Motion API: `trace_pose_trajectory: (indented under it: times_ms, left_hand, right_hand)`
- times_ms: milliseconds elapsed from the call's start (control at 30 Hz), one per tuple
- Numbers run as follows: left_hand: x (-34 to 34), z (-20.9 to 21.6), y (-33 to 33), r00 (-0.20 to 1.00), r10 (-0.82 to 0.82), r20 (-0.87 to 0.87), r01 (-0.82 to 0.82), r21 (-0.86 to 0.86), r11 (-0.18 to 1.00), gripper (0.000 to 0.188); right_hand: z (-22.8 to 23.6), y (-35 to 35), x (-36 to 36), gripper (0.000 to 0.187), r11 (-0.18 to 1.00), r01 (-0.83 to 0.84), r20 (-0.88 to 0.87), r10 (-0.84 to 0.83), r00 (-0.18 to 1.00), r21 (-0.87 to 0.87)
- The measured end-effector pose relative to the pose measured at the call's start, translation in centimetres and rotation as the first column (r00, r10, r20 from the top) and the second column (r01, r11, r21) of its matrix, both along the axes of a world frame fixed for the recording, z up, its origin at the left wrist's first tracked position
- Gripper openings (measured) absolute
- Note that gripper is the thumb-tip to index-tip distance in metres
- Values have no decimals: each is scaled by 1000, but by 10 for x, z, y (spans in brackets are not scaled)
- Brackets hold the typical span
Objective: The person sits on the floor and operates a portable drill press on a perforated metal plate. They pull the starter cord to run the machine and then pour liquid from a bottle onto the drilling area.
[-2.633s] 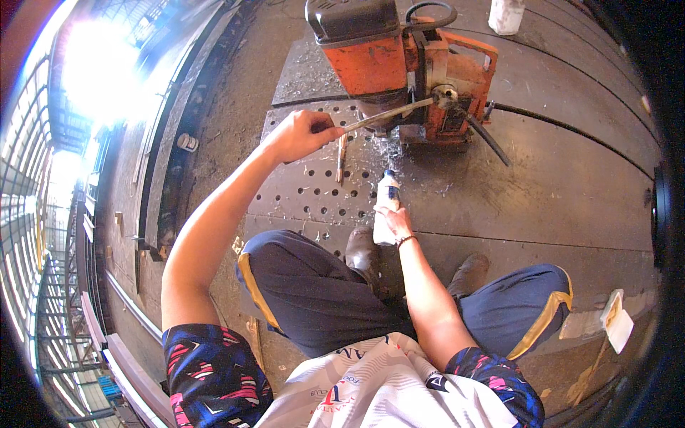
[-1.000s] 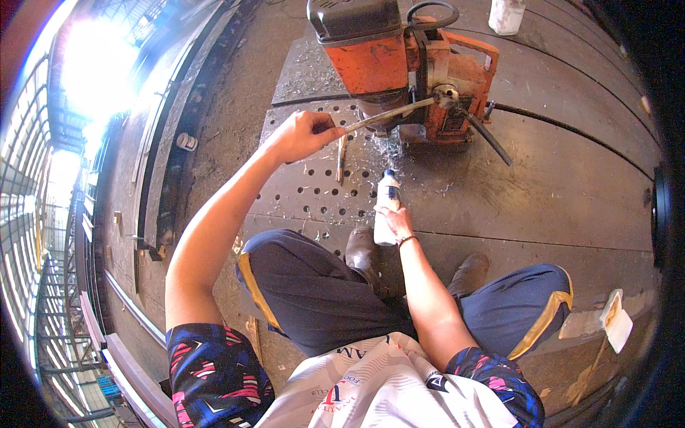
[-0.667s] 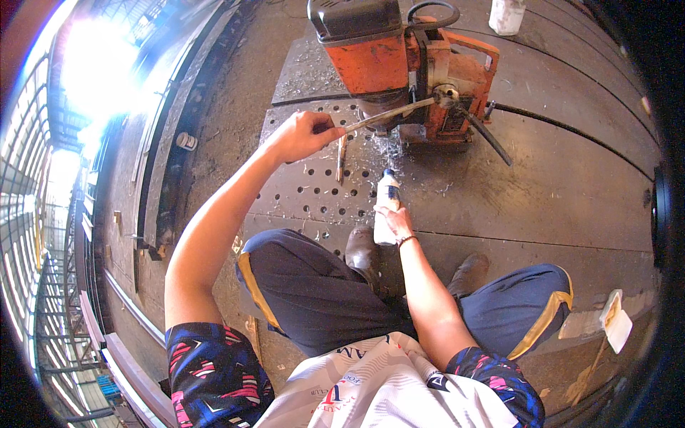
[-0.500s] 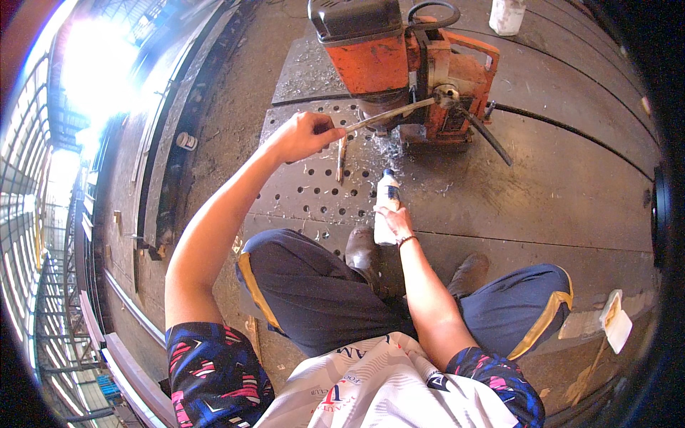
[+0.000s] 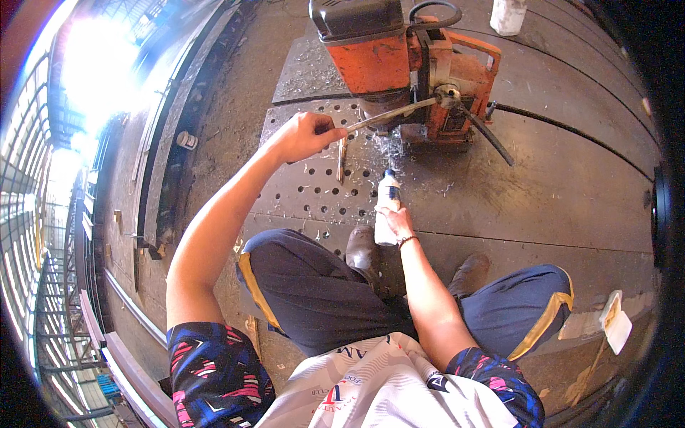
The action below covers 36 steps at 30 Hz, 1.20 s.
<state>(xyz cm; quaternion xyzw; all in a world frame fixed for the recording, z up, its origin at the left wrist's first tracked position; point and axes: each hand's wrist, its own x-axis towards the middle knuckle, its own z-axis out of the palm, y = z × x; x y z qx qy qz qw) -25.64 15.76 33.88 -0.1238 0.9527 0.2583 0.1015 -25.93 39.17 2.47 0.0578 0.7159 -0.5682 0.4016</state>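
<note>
An orange and black magnetic drill [image 5: 367, 68] stands on a steel plate [image 5: 542, 192]. My left hand [image 5: 307, 135] is closed on the end of its long feed lever [image 5: 399, 113], left of the machine. Held in my right hand [image 5: 396, 221] is a white plastic squeeze bottle [image 5: 386, 232] with a dark nozzle, tilted toward the drill's base. Metal shavings lie around the cutter, whose tip is hard to make out. Just below the lever, a brush-like stick [image 5: 342, 160] rests on the plate among rows of drilled holes.
From the drill a black cable [image 5: 571, 128] runs right across the plate. A white container [image 5: 507, 17] stands at the far right, and a cut-open white container [image 5: 618, 324] lies near my left-out knee's opposite side, at right. Steel beams [image 5: 168, 135] line the left.
Almost nothing differs. My left hand stays on the lever and my right hand keeps the bottle pointed at the drill's base, with only a very slight shift.
</note>
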Motion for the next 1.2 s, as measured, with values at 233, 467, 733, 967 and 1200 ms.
trace_pose_trajectory:
  times_ms: [233,467,733,967,1200]
  left_hand:
    - [3,-4,-2,999,4,-53,-2,22,1000,54]
    - [2,-5,-3,999,-18,-35,18,-5,1000,54]
    - [3,-10,-7,1000,-12,-28,12,1,1000,53]
    - [2,-11,-7,999,-15,-31,16,10,1000,54]
    - [2,-16,-9,999,-12,-42,13,31,999,53]
  right_hand:
    - [5,0,2,41,999,17,12,-16,1000,-44]
    - [16,3,1,39,999,25,1,-25,1000,-23]
    - [25,2,1,33,1000,14,10,-13,1000,-23]
    - [14,1,1,33,998,36,23,-35,999,-52]
    - [16,0,3,34,996,64,-70,-69,995,-68]
